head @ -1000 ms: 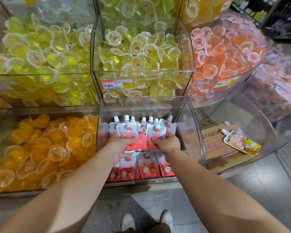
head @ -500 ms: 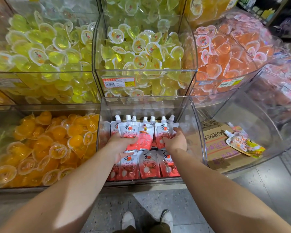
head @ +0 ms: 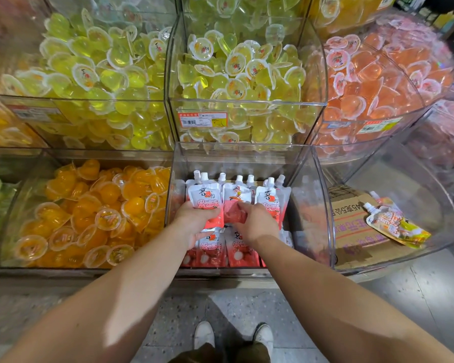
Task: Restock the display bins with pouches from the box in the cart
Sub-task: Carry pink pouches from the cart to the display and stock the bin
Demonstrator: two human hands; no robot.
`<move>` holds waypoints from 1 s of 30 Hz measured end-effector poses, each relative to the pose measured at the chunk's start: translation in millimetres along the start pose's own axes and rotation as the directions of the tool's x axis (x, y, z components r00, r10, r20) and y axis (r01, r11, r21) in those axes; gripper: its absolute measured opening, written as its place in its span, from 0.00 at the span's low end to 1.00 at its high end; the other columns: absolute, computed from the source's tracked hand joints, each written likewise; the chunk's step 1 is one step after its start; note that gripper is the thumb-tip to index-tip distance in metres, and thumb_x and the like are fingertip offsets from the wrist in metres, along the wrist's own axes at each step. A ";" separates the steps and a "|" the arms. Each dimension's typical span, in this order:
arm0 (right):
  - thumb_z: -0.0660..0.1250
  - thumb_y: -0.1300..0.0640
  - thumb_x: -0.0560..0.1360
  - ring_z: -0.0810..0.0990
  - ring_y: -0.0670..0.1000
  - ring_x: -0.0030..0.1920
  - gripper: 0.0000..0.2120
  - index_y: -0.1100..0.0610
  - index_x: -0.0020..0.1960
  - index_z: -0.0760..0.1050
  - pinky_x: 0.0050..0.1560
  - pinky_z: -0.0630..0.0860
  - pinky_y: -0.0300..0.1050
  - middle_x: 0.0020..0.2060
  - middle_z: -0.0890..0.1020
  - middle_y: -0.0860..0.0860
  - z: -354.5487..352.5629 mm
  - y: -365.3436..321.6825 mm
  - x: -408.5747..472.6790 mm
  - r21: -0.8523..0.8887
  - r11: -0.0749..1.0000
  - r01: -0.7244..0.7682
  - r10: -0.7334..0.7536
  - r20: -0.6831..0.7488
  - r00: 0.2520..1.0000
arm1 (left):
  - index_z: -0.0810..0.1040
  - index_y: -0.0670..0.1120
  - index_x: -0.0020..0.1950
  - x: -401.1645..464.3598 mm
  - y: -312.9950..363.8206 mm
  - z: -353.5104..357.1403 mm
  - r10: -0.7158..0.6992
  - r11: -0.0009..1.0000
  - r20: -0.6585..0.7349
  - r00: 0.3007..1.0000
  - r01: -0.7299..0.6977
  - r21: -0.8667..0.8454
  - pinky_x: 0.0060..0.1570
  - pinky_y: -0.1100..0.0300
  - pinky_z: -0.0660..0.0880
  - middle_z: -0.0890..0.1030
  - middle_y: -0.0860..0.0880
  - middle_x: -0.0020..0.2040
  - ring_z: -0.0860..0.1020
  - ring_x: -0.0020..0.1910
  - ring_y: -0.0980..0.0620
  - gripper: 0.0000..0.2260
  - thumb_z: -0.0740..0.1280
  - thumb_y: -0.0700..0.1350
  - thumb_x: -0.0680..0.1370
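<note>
The red-and-white spouted drink pouches (head: 236,200) stand in a back row inside the clear acrylic display bin (head: 307,205) at the lower middle of the stand, white caps up and printed faces forward. A second row of the same pouches (head: 222,248) lies flatter in front. That layout looks deliberate: the rear ones are propped upright so their labels can be read over the front ones.

The left hand (head: 194,222) has its grip closed on the leftmost upright pouch (head: 204,199), fingers curled round its lower half, apparently steadying it. The right hand (head: 257,224) is beside it, its grip pinching the red lower part of the middle pouch (head: 235,214), I'd guess to square it with its neighbours. Both forearms reach in over the bin's front edge from below, wrists roughly level, hands nearly touching.

Outward from there, orange jelly cups (head: 89,210) fill the bin to the left, and yellow-green jelly cups (head: 236,64) fill the bins above. To the right, a curved clear bin (head: 393,163) holds a flattened brown cardboard sheet (head: 351,226) and a lone yellow-and-white spouted pouch (head: 396,224) lying on it. It looks barely stocked. The cart and its box are out of view. The person's white shoes (head: 233,336) stand on the speckled floor below.
</note>
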State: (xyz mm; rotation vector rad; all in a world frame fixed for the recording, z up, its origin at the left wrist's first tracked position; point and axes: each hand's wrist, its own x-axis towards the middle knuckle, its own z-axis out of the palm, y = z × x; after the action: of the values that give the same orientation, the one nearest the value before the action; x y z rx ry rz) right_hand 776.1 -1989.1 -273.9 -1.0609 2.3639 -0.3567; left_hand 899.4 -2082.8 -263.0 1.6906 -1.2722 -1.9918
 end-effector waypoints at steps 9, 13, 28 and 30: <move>0.64 0.57 0.73 0.79 0.55 0.56 0.21 0.47 0.65 0.75 0.54 0.77 0.49 0.57 0.80 0.50 4.0 1.7 -2.1 0.111 0.994 -0.011 0.025 -0.123 0.992 | 0.77 0.47 0.52 1.1 -2.3 2.1 -0.015 1.000 0.040 0.999 0.016 -0.026 0.45 0.51 0.80 0.83 0.47 0.48 0.81 0.44 0.51 0.11 0.74 0.38 0.73; 0.64 0.56 0.73 0.73 0.58 0.60 0.20 0.49 0.65 0.73 0.58 0.71 0.50 0.59 0.76 0.53 -8.9 10.4 -0.5 0.157 0.974 -0.163 0.204 -0.296 0.933 | 0.72 0.43 0.58 5.9 -1.4 7.0 -0.031 0.999 0.030 0.999 0.031 -0.021 0.49 0.48 0.80 0.80 0.45 0.51 0.80 0.47 0.51 0.17 0.72 0.36 0.73; 0.68 0.55 0.72 0.79 0.55 0.53 0.19 0.52 0.63 0.74 0.56 0.77 0.53 0.56 0.78 0.55 -7.1 36.1 11.0 0.370 0.908 -0.197 0.283 -0.196 0.939 | 0.79 0.46 0.56 26.0 -4.4 18.3 0.085 0.995 -0.103 0.991 -0.079 0.062 0.56 0.48 0.79 0.83 0.46 0.52 0.82 0.52 0.46 0.18 0.78 0.38 0.69; 0.66 0.54 0.72 0.75 0.58 0.58 0.19 0.51 0.63 0.74 0.60 0.74 0.55 0.59 0.75 0.54 -5.8 34.7 9.5 0.279 0.939 -0.201 0.266 -0.220 0.938 | 0.75 0.47 0.66 25.3 -6.4 20.1 0.155 0.983 -0.228 0.961 -0.129 0.128 0.57 0.51 0.77 0.81 0.47 0.57 0.80 0.56 0.45 0.28 0.79 0.42 0.68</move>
State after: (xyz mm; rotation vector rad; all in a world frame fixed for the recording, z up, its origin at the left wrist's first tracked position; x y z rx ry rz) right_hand 746.2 -1973.3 -287.5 -0.6348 2.5489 -0.7194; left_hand 876.1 -2086.6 -285.9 1.7694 -1.3963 -1.6106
